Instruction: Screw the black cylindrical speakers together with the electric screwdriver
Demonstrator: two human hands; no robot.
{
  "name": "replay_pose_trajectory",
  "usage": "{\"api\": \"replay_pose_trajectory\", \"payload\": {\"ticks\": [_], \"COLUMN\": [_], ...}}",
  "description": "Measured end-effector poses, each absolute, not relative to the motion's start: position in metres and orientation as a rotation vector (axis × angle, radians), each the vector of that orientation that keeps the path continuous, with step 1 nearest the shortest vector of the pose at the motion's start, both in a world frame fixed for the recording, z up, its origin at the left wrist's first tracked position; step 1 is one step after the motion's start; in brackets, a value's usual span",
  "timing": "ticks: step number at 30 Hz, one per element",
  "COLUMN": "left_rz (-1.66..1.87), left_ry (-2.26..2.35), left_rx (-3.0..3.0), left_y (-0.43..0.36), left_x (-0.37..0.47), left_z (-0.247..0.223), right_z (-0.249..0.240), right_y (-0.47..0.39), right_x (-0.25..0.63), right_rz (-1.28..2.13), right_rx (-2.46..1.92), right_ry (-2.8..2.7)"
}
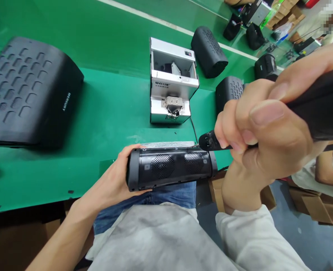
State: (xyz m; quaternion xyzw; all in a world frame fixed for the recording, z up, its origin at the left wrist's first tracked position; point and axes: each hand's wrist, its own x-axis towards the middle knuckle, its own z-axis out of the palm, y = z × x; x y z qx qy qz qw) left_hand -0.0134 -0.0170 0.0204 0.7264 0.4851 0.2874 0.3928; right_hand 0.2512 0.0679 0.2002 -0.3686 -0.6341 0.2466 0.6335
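Note:
A black speaker [177, 165] with two round perforated patches lies tilted at the table's near edge, above my lap. My left hand [118, 171] is wrapped round its left end, thumb on the upper edge and fingers underneath. In my right hand [268, 128] is a black electric screwdriver [321, 101], its body running off the right side of the view. The tool's dark nose [208, 141] points left, and its thin tip meets the upper right edge of the speaker. My fingers hide much of the tool's middle.
Behind the speaker stands a silver screw feeder [170, 94] on the green table [112, 109]. A large black ridged housing [22, 94] sits at left. More black housings [210, 51] are at right, with cardboard boxes [318, 203] on the floor. Another person's arm [330, 167] shows far right.

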Motion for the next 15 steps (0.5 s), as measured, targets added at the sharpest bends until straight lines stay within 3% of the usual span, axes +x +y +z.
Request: {"api": "replay_pose_trajectory", "payload": {"ticks": [7,15], "left_rz": [0.72,0.738], "left_ry": [1.253,1.211], "left_rx": [1.881,1.925], "left_y": [-0.017,-0.016], "left_x": [-0.012,-0.01], "left_z": [0.019,0.016], "right_z": [0.173,0.216], "right_y": [0.096,0.082], "right_x": [0.249,0.235], "right_rz": [0.527,0.655], "right_rx": [-0.471,-0.628], "right_ry": [-1.445,-1.622]}}
